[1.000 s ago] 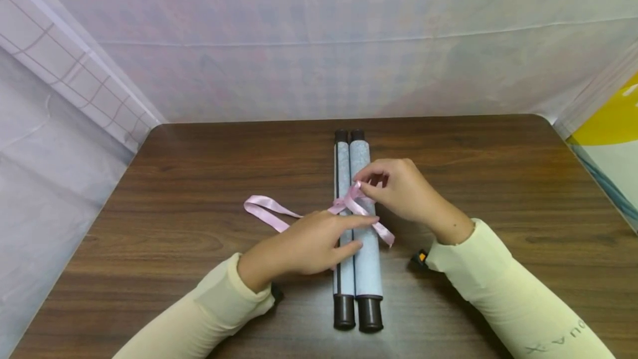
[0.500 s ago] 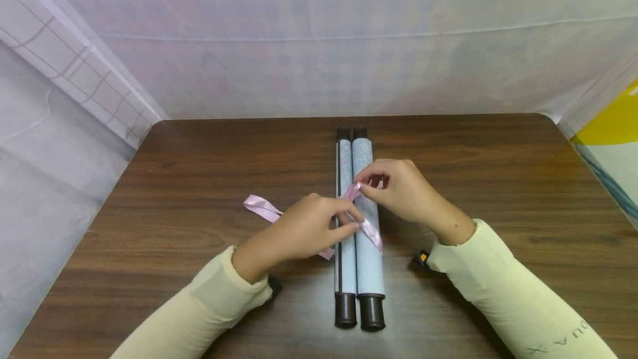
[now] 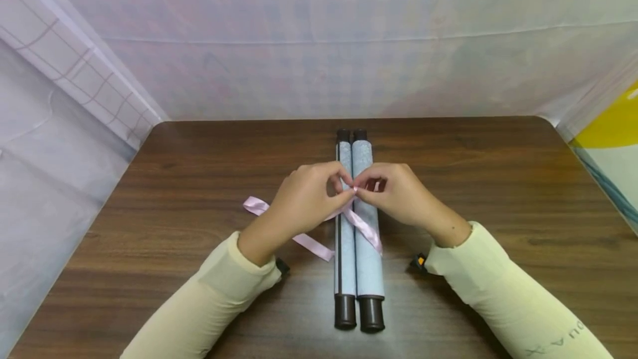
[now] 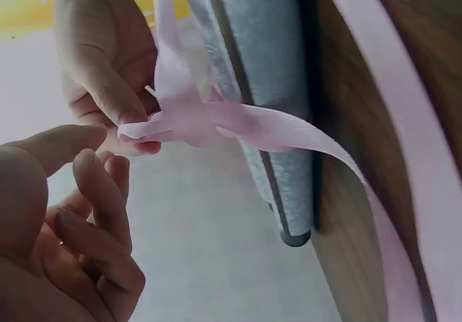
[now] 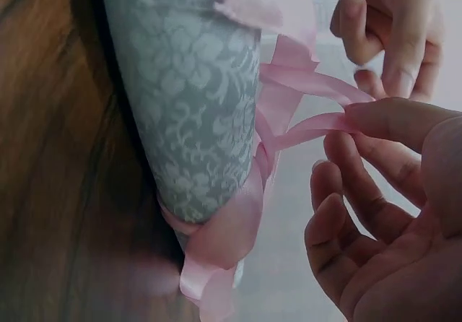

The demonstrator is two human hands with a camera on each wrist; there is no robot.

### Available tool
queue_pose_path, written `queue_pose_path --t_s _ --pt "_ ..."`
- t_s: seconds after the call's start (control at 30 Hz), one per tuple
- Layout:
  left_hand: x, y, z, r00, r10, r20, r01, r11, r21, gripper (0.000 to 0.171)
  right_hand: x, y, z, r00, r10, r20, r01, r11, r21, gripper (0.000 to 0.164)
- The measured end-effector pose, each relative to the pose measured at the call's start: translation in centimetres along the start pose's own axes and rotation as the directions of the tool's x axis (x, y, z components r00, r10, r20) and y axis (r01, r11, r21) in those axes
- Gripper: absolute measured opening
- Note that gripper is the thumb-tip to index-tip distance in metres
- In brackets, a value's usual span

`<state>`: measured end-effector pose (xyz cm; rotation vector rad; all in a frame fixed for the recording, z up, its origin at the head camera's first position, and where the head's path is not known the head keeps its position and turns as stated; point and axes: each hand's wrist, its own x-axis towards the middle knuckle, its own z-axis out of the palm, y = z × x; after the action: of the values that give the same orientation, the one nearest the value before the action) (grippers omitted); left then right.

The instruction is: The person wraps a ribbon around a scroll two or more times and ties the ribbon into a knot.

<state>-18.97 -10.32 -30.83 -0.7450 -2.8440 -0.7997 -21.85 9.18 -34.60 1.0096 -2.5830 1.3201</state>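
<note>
Two scroll rods in pale blue floral covering (image 3: 366, 270), with dark brown end caps, lie side by side across the table. A pink satin ribbon (image 3: 366, 230) is wrapped round them. The right hand (image 3: 399, 193) pinches a small ribbon loop (image 5: 314, 127) between thumb and finger above the rods. Coming in from the left, the left hand (image 3: 304, 195) has its thumb and index finger bent right at the loop's end; I cannot tell whether they grip it. Another ribbon length (image 4: 390, 98) trails off to the left, partly hidden by the left wrist in the head view.
The brown wooden table (image 3: 199, 170) reaches back to a pale hanging cloth (image 3: 319, 71). More light fabric (image 3: 50, 181) hangs on the left, and a yellow patterned panel (image 3: 610, 121) stands on the right. A dark wrist device (image 3: 418, 263) sits under the right cuff.
The left hand moves from lying over the ribbon tail up to the right hand's fingertips. The right hand stays in place with the pinched loop; the ribbon tail now slants lower over the rods.
</note>
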Motion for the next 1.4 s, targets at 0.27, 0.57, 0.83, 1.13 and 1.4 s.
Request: queue_pose_path --t_s 0.27,0.57,0.83,1.13,1.4 --pt "-0.1 0.0 -0.2 0.999 0.032 0.040 -0.033 0.999 0.015 0.013 0.1 -0.1 0.1 0.999 0.004 0.043 -0.010 0.992 0.123 0.006" --pt "0.1 -0.3 -0.5 0.997 0.063 0.040 -0.066 0.996 0.059 0.009 0.2 -0.1 -0.1 0.994 0.066 0.084 -0.078 0.985 0.153 0.009" --pt "0.3 -0.3 -0.2 0.997 0.064 0.032 -0.066 0.996 0.062 0.007 0.2 -0.3 -0.5 0.995 0.077 0.071 -0.084 0.991 0.107 0.014" --pt "0.5 -0.3 -0.3 0.999 0.028 0.033 -0.029 0.999 0.027 0.007 -0.7 -1.9 -1.1 0.989 0.059 0.133 -0.040 0.990 -0.135 0.023" --pt "0.4 -0.4 -0.4 0.999 0.021 0.025 -0.022 0.999 0.023 0.004 -1.8 -3.5 1.6 0.957 0.080 0.277 0.029 0.929 -0.369 0.023"
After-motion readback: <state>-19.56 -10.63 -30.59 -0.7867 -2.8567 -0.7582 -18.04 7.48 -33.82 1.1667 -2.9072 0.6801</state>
